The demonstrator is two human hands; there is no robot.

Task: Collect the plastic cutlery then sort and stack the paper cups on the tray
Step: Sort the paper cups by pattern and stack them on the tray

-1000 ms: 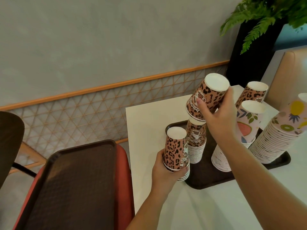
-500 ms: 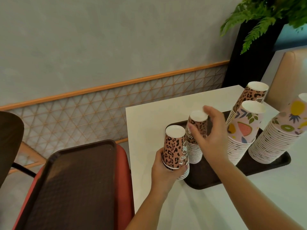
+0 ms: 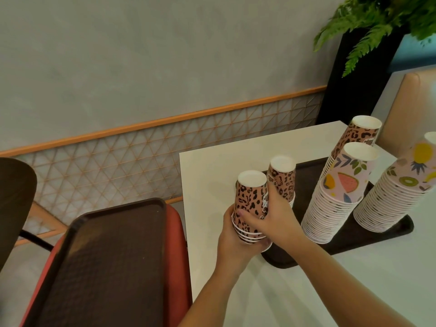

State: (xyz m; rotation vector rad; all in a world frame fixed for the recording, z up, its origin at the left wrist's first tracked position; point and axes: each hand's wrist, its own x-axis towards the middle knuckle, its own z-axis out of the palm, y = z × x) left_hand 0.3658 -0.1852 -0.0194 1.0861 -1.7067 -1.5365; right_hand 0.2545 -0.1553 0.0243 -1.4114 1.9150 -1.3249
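Observation:
A short stack of upside-down leopard-print cups [image 3: 250,204] stands at the near left corner of the dark tray [image 3: 387,234]. My left hand [image 3: 232,241] grips its lower rims from the left. My right hand [image 3: 271,217] wraps its front and right side. Just behind stands a second leopard-print stack [image 3: 283,179], free of both hands. Further right on the tray lean a tall leopard-print stack [image 3: 358,138], a tall fruit-print stack [image 3: 335,204] and another fruit-print stack [image 3: 396,192]. No cutlery is in view.
The tray lies on a white table [image 3: 212,175]. To the left, a second dark tray [image 3: 106,263] rests on a red chair seat [image 3: 175,244]. A planter with a fern [image 3: 368,27] stands behind the table, and a tan bench back [image 3: 410,105] at right.
My right hand set a leopard-print cup onto the rear short stack, let go, then moved down-left onto the front stack that my left hand keeps gripping.

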